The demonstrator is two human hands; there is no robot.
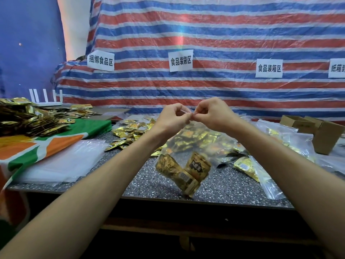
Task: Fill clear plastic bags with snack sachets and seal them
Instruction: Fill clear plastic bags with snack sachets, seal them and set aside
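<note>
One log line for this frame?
phase: sealing | bag: held up, sachets inside | left hand: pinches its top | right hand: pinches its top

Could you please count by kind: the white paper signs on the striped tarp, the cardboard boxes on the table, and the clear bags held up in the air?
white paper signs: 4 (the rightmost is cut off by the picture edge)
cardboard boxes: 2
clear bag, held up: 1
Total: 7

Tarpaulin [224,34]: red, blue and white stripes
Sachets [179,174]: gold with black panels
Table top [145,176]: dark grey, white speckles
Cloth [56,143]: green, orange, white blocks
Signs [180,60]: white, black characters
</note>
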